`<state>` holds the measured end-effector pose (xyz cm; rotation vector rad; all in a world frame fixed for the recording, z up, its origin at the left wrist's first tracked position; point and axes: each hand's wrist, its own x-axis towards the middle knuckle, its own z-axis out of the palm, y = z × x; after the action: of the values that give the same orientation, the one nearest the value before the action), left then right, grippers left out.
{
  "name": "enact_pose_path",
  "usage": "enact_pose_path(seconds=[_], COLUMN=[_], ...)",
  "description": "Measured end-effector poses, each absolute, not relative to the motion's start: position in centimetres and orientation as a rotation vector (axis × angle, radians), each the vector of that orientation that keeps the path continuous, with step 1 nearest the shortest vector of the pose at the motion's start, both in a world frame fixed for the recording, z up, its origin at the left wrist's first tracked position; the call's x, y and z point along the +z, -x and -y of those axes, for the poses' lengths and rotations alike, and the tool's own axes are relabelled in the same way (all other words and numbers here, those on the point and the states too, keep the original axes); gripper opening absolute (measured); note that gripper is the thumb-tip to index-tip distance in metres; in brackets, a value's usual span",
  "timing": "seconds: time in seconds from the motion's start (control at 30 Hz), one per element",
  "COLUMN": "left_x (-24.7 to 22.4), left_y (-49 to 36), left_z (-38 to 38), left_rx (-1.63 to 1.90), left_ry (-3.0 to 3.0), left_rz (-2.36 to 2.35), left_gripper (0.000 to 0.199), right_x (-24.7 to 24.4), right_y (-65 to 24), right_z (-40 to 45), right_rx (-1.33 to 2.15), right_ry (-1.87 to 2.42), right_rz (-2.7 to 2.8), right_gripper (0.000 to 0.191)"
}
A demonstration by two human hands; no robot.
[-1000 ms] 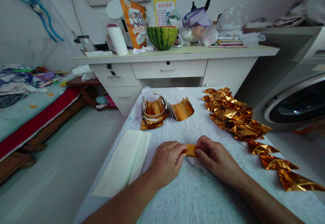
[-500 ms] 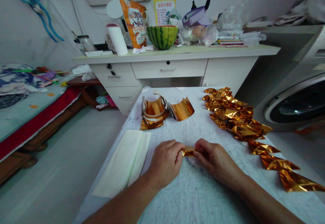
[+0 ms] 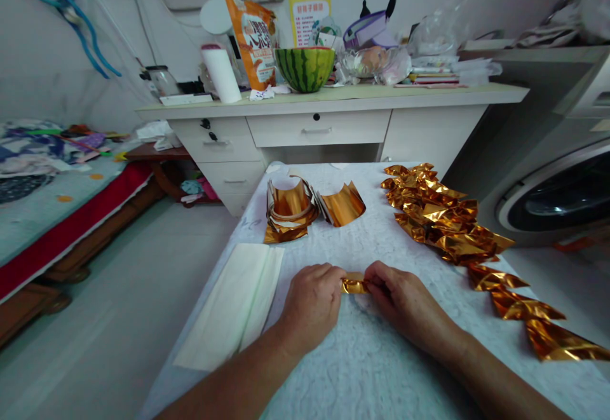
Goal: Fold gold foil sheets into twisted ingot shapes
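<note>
Between my two hands a small rolled piece of gold foil paper [image 3: 354, 285] is held level, just above the cloth-covered table [image 3: 333, 369]. My left hand [image 3: 314, 299] pinches its left end, fingers closed. At the other end my right hand [image 3: 400, 299] grips it between thumb and fingers. Both ends are hidden by the fingers. Beyond my hands stand curled gold foil sheets [image 3: 290, 203] and a smaller curved stack of them [image 3: 344, 205]. Folded gold foil pieces [image 3: 433, 210] lie heaped on the right, with several trailing toward the near edge.
Left of my hands lies a pale folded paper sheet [image 3: 233, 305]. A white desk [image 3: 328, 129] behind the table bears a watermelon half [image 3: 305, 69], an orange pouch [image 3: 255, 45] and a white roll [image 3: 222, 75]. A washing machine [image 3: 567, 153] stands right, a bed [image 3: 61, 210] left.
Slightly more of the foil roll shows between my hands, which have shifted only a little. The other things lie as before.
</note>
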<state>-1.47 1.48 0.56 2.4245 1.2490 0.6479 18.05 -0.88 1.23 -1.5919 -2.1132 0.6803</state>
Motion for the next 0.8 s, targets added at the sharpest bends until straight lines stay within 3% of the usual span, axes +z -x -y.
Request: enact_pose_path(seconds=[0.43,0.67,0.8], left_x=[0.6,2.0,2.1], left_y=[1.7,2.2,2.5], left_z=[-1.2,-1.7,-2.0], left_rx=[0.728,0.72,0.732], left_ry=[-2.401,-2.057,-1.893], left_rz=[-1.118,-0.975,-0.908], left_gripper=[0.027,0.016,0.026], right_x=[1.4,1.4,1.5], right_y=[-18.5,-19.0,-19.2], right_z=[1.1,1.1,1.0], right_rx=[0.813,1.309,1.438], right_ry=[1.484,1.287,1.222], right_rz=[2.066,1.72,1.588], right_gripper=[0.014,0.018,0.025])
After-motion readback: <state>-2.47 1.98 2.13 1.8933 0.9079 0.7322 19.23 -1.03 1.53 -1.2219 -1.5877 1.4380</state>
